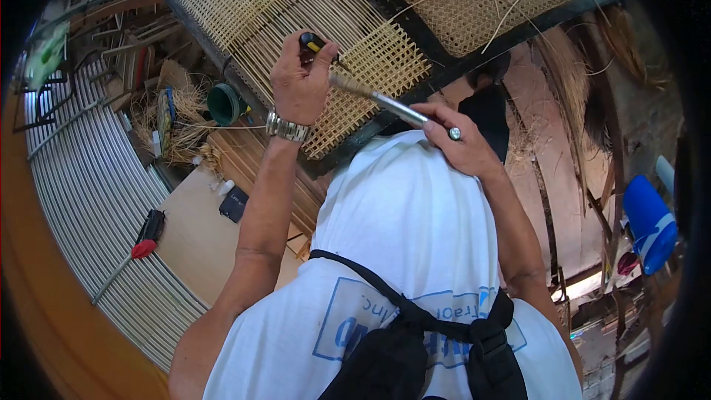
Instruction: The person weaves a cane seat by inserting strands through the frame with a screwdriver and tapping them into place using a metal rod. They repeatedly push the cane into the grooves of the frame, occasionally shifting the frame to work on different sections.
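My left hand (300, 85), with a metal watch (287, 128) on its wrist, is closed round a black and yellow handle (312, 42) over a woven cane panel (378, 59). In my right hand (459, 137) is the end of a silvery metal hammer-like tool (400, 110), which slants up and left toward my left hand; its far end is blurred. The panel has a dark frame (437, 48). Its lower part is a close lattice of strips, and long parallel strands run above that. The tip of the handled tool is hard to make out.
Loose cane strands (511, 18) curl over the panel's right section. A green container (224, 104) stands left among fibre scraps (185, 107). Further left are a slatted surface (96, 170) and a black and red object (148, 235). A blue object (649, 222) is at far right.
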Action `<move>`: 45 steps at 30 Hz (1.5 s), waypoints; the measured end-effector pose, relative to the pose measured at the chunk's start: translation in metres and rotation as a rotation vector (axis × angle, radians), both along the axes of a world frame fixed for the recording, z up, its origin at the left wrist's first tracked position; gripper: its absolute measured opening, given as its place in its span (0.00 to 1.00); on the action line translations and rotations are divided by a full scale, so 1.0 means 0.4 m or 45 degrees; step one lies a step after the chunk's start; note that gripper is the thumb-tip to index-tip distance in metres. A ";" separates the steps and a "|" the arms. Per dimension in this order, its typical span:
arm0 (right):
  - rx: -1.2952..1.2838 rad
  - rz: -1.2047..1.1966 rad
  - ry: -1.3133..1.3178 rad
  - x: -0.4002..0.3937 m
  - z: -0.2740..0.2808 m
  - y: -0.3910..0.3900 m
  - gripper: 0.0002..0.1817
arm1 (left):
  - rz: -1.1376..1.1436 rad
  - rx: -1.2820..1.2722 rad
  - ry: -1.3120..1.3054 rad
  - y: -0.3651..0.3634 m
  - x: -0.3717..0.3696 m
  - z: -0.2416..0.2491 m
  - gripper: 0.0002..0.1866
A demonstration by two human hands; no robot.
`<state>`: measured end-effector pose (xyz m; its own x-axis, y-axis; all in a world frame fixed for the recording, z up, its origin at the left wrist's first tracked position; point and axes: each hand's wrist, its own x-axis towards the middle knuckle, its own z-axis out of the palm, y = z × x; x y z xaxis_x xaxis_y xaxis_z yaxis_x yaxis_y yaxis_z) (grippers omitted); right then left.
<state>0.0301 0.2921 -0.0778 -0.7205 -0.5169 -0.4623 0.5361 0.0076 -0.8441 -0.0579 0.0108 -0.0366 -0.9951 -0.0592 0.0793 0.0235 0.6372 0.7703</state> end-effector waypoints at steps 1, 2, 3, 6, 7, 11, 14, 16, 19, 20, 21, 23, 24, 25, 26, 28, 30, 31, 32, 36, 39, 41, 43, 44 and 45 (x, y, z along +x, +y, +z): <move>0.001 -0.002 -0.003 0.010 -0.003 0.002 0.21 | -0.002 0.001 -0.003 0.001 0.004 -0.002 0.17; -0.041 0.014 0.086 0.020 -0.010 0.002 0.21 | 0.001 -0.039 -0.017 0.002 0.008 -0.005 0.17; -0.084 0.029 0.176 0.025 -0.007 -0.002 0.21 | 0.002 -0.080 -0.031 0.003 0.011 -0.003 0.17; -0.045 0.088 0.119 0.017 -0.004 0.008 0.21 | -0.011 -0.162 -0.037 0.016 0.002 0.013 0.17; -0.045 0.114 0.105 0.013 -0.006 0.007 0.21 | -0.014 -0.213 -0.051 0.014 -0.001 0.017 0.17; -0.031 0.092 0.118 0.007 -0.006 0.010 0.20 | -0.066 -0.220 -0.017 0.009 -0.003 0.002 0.17; 0.028 -0.095 -0.050 0.021 -0.015 -0.006 0.19 | -0.081 -0.105 -0.017 0.007 0.004 -0.015 0.17; 0.004 -0.062 0.000 0.024 0.004 0.001 0.19 | -0.057 -0.066 -0.013 0.006 0.006 0.002 0.17; -0.016 -0.018 0.120 0.050 0.008 -0.003 0.20 | -0.037 -0.097 -0.045 0.010 0.022 0.006 0.16; -0.010 -0.014 0.196 0.053 0.003 -0.008 0.20 | -0.048 -0.165 -0.071 0.013 0.022 0.005 0.16; -0.007 -0.017 0.204 0.051 -0.001 -0.010 0.20 | -0.051 -0.163 -0.063 0.014 0.020 -0.001 0.16; -0.022 0.003 0.241 0.055 -0.008 -0.007 0.21 | -0.075 -0.103 -0.144 0.016 0.027 -0.022 0.16; -0.019 0.004 0.236 0.058 -0.008 -0.002 0.21 | -0.081 -0.109 -0.138 0.015 0.027 -0.025 0.16; 0.019 -0.050 0.104 0.058 -0.008 0.003 0.21 | -0.079 -0.108 -0.142 0.013 0.030 -0.022 0.16; 0.055 -0.103 -0.026 0.057 -0.006 0.006 0.21 | -0.068 -0.103 -0.146 0.012 0.032 -0.014 0.16; 0.023 -0.109 0.036 0.062 0.009 0.011 0.21 | -0.059 -0.097 -0.145 0.013 0.033 0.002 0.15; 0.002 -0.006 0.077 0.060 0.028 0.027 0.20 | -0.044 0.003 -0.090 0.015 0.041 0.012 0.14; 0.003 -0.003 0.078 0.068 0.025 0.028 0.20 | -0.041 0.004 -0.090 0.019 0.048 0.015 0.14; -0.016 0.011 0.084 0.076 0.017 0.026 0.20 | -0.064 -0.040 -0.102 0.027 0.052 0.016 0.14; -0.026 0.033 0.109 0.069 0.000 0.032 0.20 | -0.079 -0.070 -0.141 0.032 0.058 -0.012 0.14; -0.051 -0.057 -0.004 0.068 -0.014 0.054 0.20 | -0.035 -0.043 -0.109 0.020 0.050 -0.014 0.16; -0.090 -0.149 -0.158 0.077 -0.016 0.060 0.20 | 0.006 0.012 -0.081 -0.002 0.037 -0.003 0.16; -0.124 -0.131 -0.144 0.082 0.000 0.066 0.20 | 0.171 -0.009 -0.016 -0.037 0.011 0.009 0.17; -0.128 -0.124 -0.137 0.079 0.001 0.065 0.20 | 0.156 -0.040 -0.041 -0.065 0.000 -0.007 0.18; -0.138 -0.104 -0.152 0.076 0.001 0.058 0.20 | 0.164 -0.045 -0.034 -0.063 0.000 -0.003 0.18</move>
<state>0.0607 0.3154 -0.0774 -0.7055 -0.5106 -0.4915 0.6275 -0.1278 -0.7681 -0.0579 -0.0145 -0.0378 -0.9812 -0.1844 0.0574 -0.0803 0.6602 0.7468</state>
